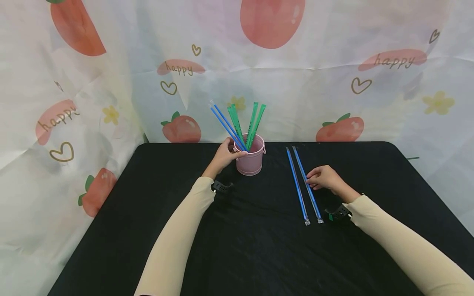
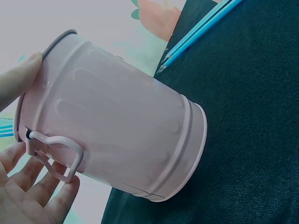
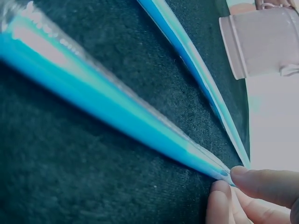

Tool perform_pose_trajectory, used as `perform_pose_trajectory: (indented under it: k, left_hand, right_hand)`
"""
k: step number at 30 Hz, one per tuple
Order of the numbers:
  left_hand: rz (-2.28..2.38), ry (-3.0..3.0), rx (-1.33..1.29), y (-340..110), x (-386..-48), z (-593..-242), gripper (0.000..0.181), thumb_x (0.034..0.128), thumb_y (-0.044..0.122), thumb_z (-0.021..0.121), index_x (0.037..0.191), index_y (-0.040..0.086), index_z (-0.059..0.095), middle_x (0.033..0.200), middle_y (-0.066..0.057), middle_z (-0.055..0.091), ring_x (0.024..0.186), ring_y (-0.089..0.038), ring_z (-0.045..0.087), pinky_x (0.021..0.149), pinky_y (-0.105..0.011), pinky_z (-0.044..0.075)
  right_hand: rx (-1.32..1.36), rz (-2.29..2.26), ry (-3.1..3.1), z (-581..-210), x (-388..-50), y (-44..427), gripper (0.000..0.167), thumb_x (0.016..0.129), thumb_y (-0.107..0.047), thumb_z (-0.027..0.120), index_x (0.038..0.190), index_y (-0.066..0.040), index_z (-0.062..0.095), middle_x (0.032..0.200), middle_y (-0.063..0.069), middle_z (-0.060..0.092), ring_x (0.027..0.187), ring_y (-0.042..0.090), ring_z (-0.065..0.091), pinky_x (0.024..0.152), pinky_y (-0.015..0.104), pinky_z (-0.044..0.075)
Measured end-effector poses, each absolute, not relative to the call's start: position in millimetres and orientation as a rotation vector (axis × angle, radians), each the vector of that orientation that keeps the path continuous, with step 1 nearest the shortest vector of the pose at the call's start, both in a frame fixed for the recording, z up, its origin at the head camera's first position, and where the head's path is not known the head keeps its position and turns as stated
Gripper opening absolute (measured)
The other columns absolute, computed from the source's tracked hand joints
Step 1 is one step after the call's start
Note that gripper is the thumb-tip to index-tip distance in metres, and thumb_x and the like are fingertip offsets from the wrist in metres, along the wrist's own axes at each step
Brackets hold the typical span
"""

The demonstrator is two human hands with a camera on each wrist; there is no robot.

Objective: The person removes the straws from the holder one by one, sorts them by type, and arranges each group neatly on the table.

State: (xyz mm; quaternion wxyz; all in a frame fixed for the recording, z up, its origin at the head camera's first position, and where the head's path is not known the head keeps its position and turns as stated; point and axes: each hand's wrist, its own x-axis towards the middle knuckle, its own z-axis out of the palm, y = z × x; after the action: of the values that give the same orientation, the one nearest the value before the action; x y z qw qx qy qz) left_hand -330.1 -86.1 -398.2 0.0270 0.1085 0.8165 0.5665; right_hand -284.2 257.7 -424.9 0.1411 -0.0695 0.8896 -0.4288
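A small pink metal bucket [image 1: 249, 163] stands upright near the table's back edge. Blue straws [image 1: 226, 125] and several green-wrapped straws [image 1: 255, 125] lean inside it. My left hand [image 1: 222, 157] grips the bucket by its rim, thumb on the near side, fingers by the looped side handle [image 2: 58, 144]. To the right, two blue straws in clear wrappers lie side by side on the cloth. My right hand [image 1: 326, 179] pinches the right-hand straw [image 3: 117, 112] between thumb and fingers; the left-hand straw [image 1: 297, 185] lies untouched beside it.
Black cloth [image 1: 237, 246] covers the table. Behind it hangs a pale printed curtain [image 1: 259, 82] with fruit and hearts. The table's back edge runs close behind the bucket. A dark band [image 1: 338, 211] is on my right wrist.
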Motion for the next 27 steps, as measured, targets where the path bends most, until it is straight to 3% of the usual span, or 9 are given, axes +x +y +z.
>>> perform_pose_trajectory:
  k: [5,10,17,27]
  left_hand:
    - [1.765,2.513,0.337,-86.4,-330.2,-397.9,0.053,0.0824,0.021,0.072,0.124,0.004,0.043,0.108,-0.011,0.053,0.092,-0.017,0.048,0.079,-0.027,0.049]
    - [1.781,2.484,0.336,-86.3,-330.0,-398.2,0.056,0.0831,0.020,0.072,0.128,0.005,0.042,0.115,-0.012,0.054,0.095,-0.016,0.051,0.082,-0.028,0.052]
    - [1.771,2.501,0.344,-86.6,-331.0,-399.2,0.056,0.0828,0.022,0.072,0.127,0.005,0.042,0.116,-0.013,0.054,0.098,-0.019,0.051,0.087,-0.035,0.051]
    - [1.776,2.498,0.365,-86.6,-333.5,-403.1,0.057,0.0832,0.020,0.072,0.129,0.005,0.041,0.122,-0.014,0.054,0.109,-0.023,0.054,0.090,-0.036,0.051]
  right_hand:
    - [-0.200,-1.249,2.545,-422.3,-283.5,258.7,0.028,0.087,-0.004,0.062,0.104,0.018,0.057,0.078,0.008,0.069,0.066,0.009,0.063,0.062,0.028,0.058]
    - [-0.221,-1.230,2.528,-417.3,-282.5,260.5,0.030,0.089,-0.005,0.061,0.106,0.018,0.057,0.083,0.015,0.070,0.070,0.012,0.065,0.066,0.032,0.058]
    - [-0.244,-1.195,2.526,-411.7,-283.7,264.9,0.030,0.090,-0.007,0.061,0.108,0.016,0.057,0.086,0.014,0.070,0.073,0.013,0.067,0.068,0.034,0.058]
    - [-0.338,-1.182,2.536,-409.4,-285.8,272.4,0.033,0.092,-0.013,0.060,0.114,0.012,0.057,0.096,0.017,0.070,0.080,0.014,0.068,0.071,0.033,0.058]
